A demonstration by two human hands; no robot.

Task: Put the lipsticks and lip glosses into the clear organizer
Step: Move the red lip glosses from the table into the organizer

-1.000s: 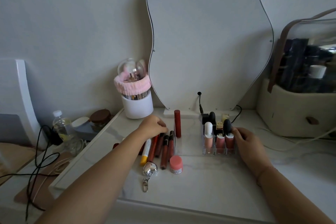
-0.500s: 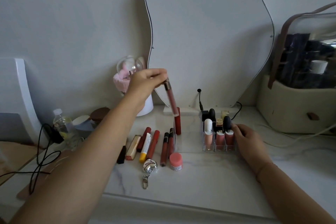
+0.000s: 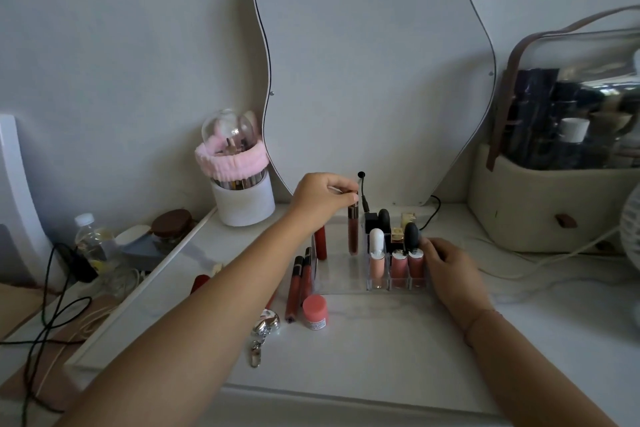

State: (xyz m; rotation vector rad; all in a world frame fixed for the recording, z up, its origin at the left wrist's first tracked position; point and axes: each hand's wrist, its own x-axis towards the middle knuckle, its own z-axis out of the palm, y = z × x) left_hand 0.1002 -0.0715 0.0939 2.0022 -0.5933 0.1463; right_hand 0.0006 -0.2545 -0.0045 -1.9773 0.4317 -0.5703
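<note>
Three pink glosses (image 3: 397, 265) are standing in the front row of the clear organizer (image 3: 341, 279), with four darker lipsticks (image 3: 383, 220) showing behind them. One red tube (image 3: 321, 242) is standing upright at the organizer's 9 o'clock edge; whether inside or just outside, the view is not showing. Two brown-red glosses (image 3: 298, 282) are lying on the table (image 3: 381, 340) just beside the organizer at its 8 o'clock, and one pink-lidded jar (image 3: 314, 311) is sitting at its 7 o'clock.

The left hand (image 3: 320, 199) is reaching forward over the table, fingertips pinched on the cap of a dark brown gloss (image 3: 353, 232), holding it upright with its base down in the organizer's empty middle. The right hand (image 3: 450, 274) is resting at the organizer's 3 o'clock side, fingers curled against the wall there, holding nothing.

The left forearm is covering other items on the table, with one red end (image 3: 200, 282) peeking out. A metal keychain (image 3: 263, 331) is lying at 7 o'clock of the jar. A white cup (image 3: 242, 199) with a pink band is standing at 10 o'clock, a mirror (image 3: 374, 62) at 12.
</note>
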